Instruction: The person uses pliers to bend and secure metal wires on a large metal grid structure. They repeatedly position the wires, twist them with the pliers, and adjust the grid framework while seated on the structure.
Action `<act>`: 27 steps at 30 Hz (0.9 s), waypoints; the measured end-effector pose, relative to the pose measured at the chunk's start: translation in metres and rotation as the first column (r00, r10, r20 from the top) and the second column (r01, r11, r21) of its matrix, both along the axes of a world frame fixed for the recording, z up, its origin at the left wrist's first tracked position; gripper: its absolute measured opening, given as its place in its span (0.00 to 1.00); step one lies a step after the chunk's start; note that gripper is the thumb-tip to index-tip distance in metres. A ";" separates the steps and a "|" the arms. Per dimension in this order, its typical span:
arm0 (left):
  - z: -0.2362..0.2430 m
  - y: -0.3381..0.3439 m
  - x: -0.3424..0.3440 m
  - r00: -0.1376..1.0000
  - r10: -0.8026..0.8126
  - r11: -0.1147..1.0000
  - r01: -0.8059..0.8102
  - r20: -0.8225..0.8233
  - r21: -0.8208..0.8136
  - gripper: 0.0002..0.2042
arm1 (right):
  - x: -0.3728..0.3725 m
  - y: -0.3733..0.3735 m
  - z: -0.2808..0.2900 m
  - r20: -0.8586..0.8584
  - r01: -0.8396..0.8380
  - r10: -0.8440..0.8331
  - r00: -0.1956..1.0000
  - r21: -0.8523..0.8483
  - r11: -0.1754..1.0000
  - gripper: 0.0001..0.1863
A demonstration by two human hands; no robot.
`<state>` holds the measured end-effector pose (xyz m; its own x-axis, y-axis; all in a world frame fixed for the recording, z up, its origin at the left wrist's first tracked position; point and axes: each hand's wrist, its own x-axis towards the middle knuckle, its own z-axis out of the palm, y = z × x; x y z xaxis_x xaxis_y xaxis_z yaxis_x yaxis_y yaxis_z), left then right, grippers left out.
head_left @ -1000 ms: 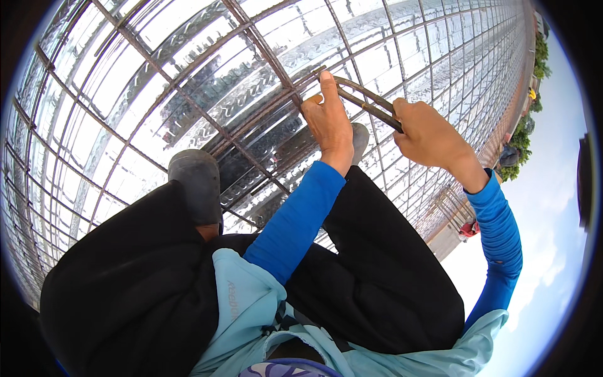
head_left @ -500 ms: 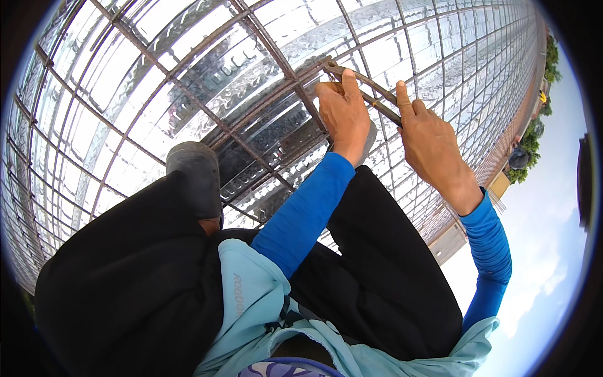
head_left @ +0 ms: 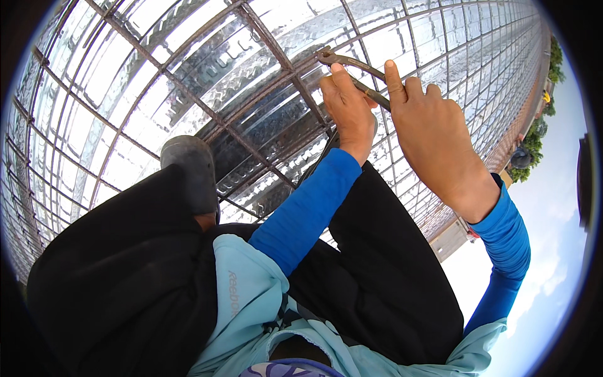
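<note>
From the left spreads the steel mesh (head_left: 267,38). Next, the left hand (head_left: 352,116) bends below the pincers (head_left: 359,65), whose head is near a mesh crossing, perhaps for steadying; its grip I cannot tell. The right hand (head_left: 436,138) clasps their handles, probably for leverage.

Bright daylight, white glare, fisheye-bent edges

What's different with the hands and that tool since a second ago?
The left hand moved a little to the right, so the head of the pliers shows better. One of the right hand's fingers, curled before, now sticks out. The right hand still holds the pliers, and the shoe stayed about where it was.
</note>
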<state>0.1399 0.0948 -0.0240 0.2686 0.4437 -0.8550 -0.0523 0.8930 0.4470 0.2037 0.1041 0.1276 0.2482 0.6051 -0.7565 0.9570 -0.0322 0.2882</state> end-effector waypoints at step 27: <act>-0.018 0.026 -0.014 0.864 0.355 0.799 -0.082 0.357 -0.596 0.18 | 0.032 -0.012 -0.007 -0.406 0.788 -0.835 0.373 -0.337 0.516 0.08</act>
<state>0.1261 0.1203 -0.0424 0.6205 0.0347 -0.7834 -0.3404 0.9119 -0.2292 0.2355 0.0923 0.1201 0.1977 0.2517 -0.9474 0.4727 -0.8712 -0.1328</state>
